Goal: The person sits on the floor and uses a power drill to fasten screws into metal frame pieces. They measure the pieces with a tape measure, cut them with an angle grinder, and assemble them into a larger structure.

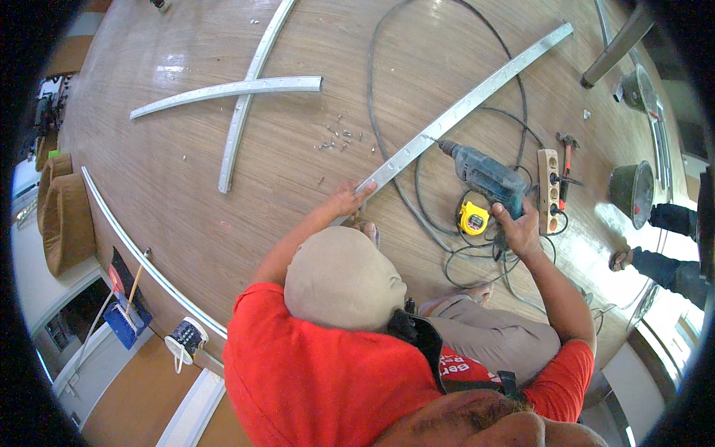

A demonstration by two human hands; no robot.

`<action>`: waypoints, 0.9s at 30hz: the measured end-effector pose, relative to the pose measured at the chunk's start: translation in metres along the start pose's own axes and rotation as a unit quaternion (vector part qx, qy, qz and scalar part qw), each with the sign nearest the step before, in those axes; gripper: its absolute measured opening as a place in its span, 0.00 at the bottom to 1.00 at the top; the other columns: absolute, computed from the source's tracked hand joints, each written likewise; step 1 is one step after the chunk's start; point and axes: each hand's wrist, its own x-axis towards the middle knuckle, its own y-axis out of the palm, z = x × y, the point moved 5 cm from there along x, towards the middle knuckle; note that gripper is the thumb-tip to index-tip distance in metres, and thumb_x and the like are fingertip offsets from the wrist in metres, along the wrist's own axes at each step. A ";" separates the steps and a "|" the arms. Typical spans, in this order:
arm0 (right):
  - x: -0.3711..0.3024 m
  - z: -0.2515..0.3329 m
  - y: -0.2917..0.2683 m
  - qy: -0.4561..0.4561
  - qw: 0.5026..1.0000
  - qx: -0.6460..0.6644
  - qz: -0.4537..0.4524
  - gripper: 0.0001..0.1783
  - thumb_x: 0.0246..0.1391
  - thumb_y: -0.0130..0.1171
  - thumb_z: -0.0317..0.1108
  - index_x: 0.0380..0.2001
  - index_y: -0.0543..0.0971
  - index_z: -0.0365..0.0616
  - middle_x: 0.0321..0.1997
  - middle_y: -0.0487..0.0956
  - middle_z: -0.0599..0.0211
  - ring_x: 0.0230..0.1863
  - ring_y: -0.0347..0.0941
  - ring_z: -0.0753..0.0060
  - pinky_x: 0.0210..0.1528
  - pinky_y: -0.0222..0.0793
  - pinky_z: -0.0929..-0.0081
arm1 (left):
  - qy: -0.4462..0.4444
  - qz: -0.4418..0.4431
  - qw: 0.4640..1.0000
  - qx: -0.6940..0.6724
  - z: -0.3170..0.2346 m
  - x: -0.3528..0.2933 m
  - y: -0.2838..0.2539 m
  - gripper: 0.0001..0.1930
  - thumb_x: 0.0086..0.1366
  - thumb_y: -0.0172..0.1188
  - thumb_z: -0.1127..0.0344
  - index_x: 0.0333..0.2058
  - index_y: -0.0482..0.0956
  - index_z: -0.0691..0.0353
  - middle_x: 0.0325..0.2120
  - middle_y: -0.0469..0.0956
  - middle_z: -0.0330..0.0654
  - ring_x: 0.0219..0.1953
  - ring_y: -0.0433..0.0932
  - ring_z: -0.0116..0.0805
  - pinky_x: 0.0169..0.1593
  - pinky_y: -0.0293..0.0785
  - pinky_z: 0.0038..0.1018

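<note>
My left hand [348, 200] grips the near end of a long silvery metal channel [462, 108], which slants away to the far right across the wood-look floor. In my right hand [519, 227] is a dark teal power drill [485, 176], held by its handle and pointing left. The tip of its bit lies at the channel's edge; I cannot tell whether it touches. A yellow tape measure [474, 218] sits just left of my right hand, among loops of black cable [371, 97]. Several small screws or rivets [344, 137] are scattered left of the channel.
Two crossed metal channels [237, 123] lie at far left. Right of the drill are a power strip [548, 205] and a red-handled hammer [568, 164]. Farther right stand dark buckets [622, 190] and another person's dark sleeves [674, 272]. A white pail [179, 349] is at lower left.
</note>
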 end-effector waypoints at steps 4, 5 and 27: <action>0.001 0.003 -0.002 -0.013 1.000 -0.003 0.008 0.30 0.59 0.71 0.48 0.53 0.79 0.35 0.41 0.87 0.58 0.43 0.82 0.66 0.52 0.76 0.66 | -0.003 -0.018 0.999 0.029 0.001 -0.004 0.001 0.43 0.71 0.41 0.26 0.61 0.78 0.60 0.48 0.80 0.69 0.56 0.78 0.65 0.60 0.73 0.49; 0.001 0.004 -0.003 -0.021 0.999 -0.040 -0.001 0.30 0.59 0.71 0.47 0.54 0.78 0.35 0.42 0.87 0.58 0.44 0.82 0.66 0.53 0.76 0.66 | -0.008 -0.032 0.998 0.051 0.001 -0.005 0.000 0.43 0.71 0.41 0.25 0.61 0.78 0.60 0.47 0.80 0.69 0.55 0.78 0.66 0.60 0.73 0.50; 0.004 0.024 -0.003 -0.062 0.997 -0.042 0.007 0.32 0.57 0.73 0.46 0.56 0.77 0.34 0.49 0.86 0.53 0.51 0.81 0.63 0.57 0.74 0.65 | -0.051 -0.030 0.995 0.083 -0.015 -0.019 -0.005 0.45 0.70 0.42 0.25 0.62 0.75 0.65 0.58 0.71 0.73 0.61 0.71 0.70 0.63 0.69 0.51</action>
